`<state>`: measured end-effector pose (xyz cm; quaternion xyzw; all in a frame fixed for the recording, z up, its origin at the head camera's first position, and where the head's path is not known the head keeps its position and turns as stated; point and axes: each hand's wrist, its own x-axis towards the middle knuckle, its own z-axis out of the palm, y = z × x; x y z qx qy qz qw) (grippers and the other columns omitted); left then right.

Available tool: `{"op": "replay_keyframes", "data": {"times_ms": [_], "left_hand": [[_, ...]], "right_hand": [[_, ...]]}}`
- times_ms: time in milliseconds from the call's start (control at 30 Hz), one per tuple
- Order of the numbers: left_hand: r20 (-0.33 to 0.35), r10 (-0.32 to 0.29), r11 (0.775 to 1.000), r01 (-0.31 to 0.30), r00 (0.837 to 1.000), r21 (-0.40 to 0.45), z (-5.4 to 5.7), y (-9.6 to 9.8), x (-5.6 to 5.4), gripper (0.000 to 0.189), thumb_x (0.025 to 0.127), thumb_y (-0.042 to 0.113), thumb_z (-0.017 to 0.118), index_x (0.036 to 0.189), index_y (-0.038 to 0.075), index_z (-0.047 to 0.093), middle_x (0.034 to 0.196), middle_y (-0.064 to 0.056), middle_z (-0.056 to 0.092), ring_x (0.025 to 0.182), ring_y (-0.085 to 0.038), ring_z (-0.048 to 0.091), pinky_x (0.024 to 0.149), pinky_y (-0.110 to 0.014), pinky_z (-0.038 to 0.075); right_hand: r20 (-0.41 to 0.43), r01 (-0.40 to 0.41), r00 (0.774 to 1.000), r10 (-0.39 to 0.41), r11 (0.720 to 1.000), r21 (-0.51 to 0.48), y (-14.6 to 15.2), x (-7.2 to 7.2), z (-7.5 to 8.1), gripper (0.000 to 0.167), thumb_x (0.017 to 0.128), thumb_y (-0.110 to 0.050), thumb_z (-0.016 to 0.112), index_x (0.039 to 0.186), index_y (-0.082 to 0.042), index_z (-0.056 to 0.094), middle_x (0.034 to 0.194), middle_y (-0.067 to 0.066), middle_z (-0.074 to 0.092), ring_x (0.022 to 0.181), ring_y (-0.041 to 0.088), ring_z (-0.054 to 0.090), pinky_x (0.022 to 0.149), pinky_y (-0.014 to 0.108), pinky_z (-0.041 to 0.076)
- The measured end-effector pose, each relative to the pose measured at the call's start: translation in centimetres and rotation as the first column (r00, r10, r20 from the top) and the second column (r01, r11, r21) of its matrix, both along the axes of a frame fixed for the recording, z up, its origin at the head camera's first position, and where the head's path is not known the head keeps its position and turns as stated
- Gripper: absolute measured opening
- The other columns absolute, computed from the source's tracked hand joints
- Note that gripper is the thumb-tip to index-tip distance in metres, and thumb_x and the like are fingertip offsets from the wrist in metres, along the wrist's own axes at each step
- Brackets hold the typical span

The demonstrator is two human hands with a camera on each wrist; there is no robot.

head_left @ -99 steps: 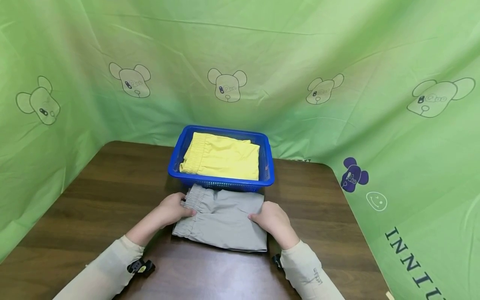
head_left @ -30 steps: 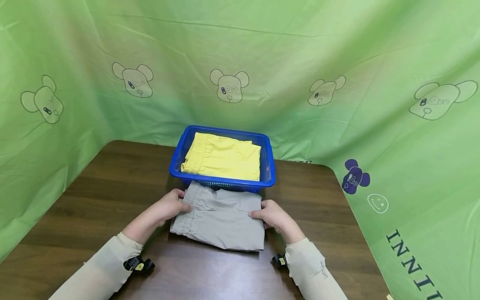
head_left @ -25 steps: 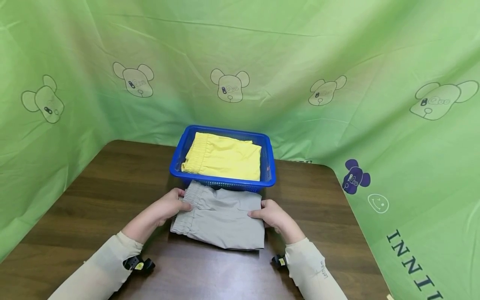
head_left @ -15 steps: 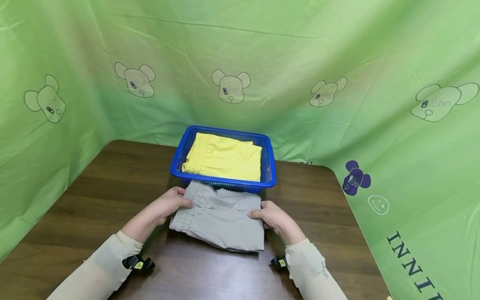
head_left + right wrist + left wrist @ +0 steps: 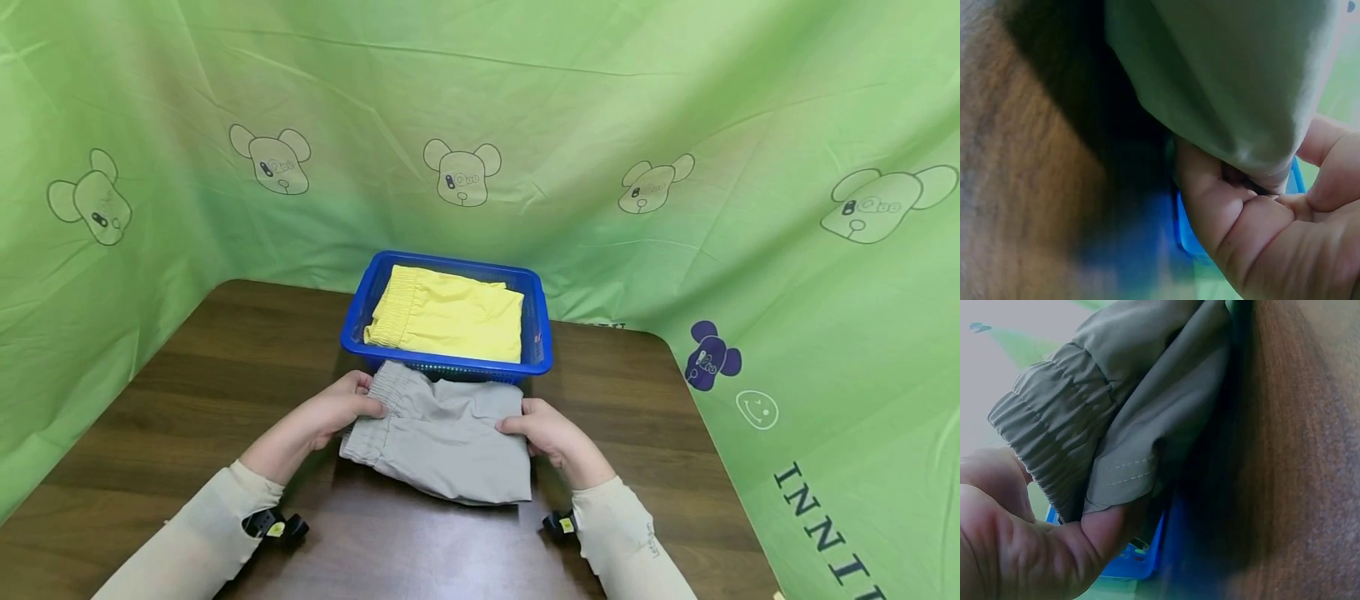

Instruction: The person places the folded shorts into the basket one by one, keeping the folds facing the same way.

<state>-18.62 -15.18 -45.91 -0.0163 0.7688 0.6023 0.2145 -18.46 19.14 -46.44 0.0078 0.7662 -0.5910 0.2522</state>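
Folded grey shorts (image 5: 442,442) with a gathered elastic waistband are held between both hands, just in front of the blue basket. At the waistband end my left hand (image 5: 341,410) pinches them, thumb on top and fingers underneath. My right hand (image 5: 555,433) pinches the opposite end the same way. In the left wrist view the gathered waistband (image 5: 1054,425) and a stitched hem stand above the fingers. The right wrist view has the cloth (image 5: 1229,75) gripped between thumb and curled fingers, with dark shadow below it.
The blue plastic basket (image 5: 446,363) stands at the back of the brown wooden table (image 5: 247,358). Folded yellow shorts (image 5: 457,317) lie inside it. A green curtain (image 5: 360,83) printed with bear heads surrounds the table's back and sides.
Both hands have kept hold of the grey shorts, whose near side now sags a little more between them. The right fingers have slipped further under the edge. Basket and yellow shorts stay put.
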Motion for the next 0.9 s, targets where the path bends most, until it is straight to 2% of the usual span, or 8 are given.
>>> {"op": "replay_keyframes", "data": {"times_ms": [167, 367, 467, 900], "left_hand": [[-0.007, -0.030, 1.000, 0.030, 1.000, 0.006, 0.5, 0.0, 0.1, 0.053, 0.083, 0.009, 0.072, 0.123, -0.003, 0.038, 0.106, -0.014, 0.056, 0.080, -0.020, 0.061, 0.071, -0.031, 0.052], [0.002, -0.064, 0.998, 0.064, 0.998, -0.022, 0.9, -0.1, 0.4, 0.053, 0.085, 0.009, 0.071, 0.124, -0.002, 0.036, 0.106, -0.015, 0.057, 0.079, -0.020, 0.062, 0.071, -0.031, 0.052], [0.007, -0.078, 0.997, 0.078, 0.997, -0.016, 1.3, 0.0, 0.7, 0.054, 0.086, 0.009, 0.070, 0.125, -0.001, 0.034, 0.107, -0.016, 0.057, 0.079, -0.021, 0.063, 0.071, -0.032, 0.053], [-0.052, -0.164, 0.984, 0.159, 0.985, -0.085, 4.0, -0.1, 2.2, 0.056, 0.088, 0.010, 0.073, 0.128, -0.001, 0.036, 0.117, -0.020, 0.049, 0.090, -0.025, 0.060, 0.074, -0.034, 0.053]], "right_hand": [[-0.003, -0.024, 1.000, 0.024, 1.000, -0.019, 0.2, 0.1, 0.5, 0.016, 0.087, -0.007, 0.069, 0.100, -0.001, 0.060, 0.074, -0.001, 0.067, 0.061, 0.010, 0.064, 0.055, 0.026, 0.054], [0.004, -0.071, 0.997, 0.071, 0.996, -0.054, 0.4, 0.5, 1.4, 0.028, 0.090, -0.007, 0.067, 0.113, 0.005, 0.058, 0.083, 0.001, 0.069, 0.071, 0.014, 0.069, 0.061, 0.031, 0.058], [0.005, -0.092, 0.996, 0.092, 0.994, -0.054, 0.5, 0.6, 1.9, 0.029, 0.091, -0.008, 0.066, 0.115, 0.005, 0.058, 0.085, 0.001, 0.070, 0.073, 0.013, 0.069, 0.063, 0.031, 0.058], [-0.027, -0.207, 0.978, 0.205, 0.974, -0.089, 1.0, 1.2, 3.4, 0.026, 0.094, -0.008, 0.065, 0.115, 0.004, 0.057, 0.091, 0.002, 0.070, 0.081, 0.015, 0.071, 0.071, 0.033, 0.060]]}}
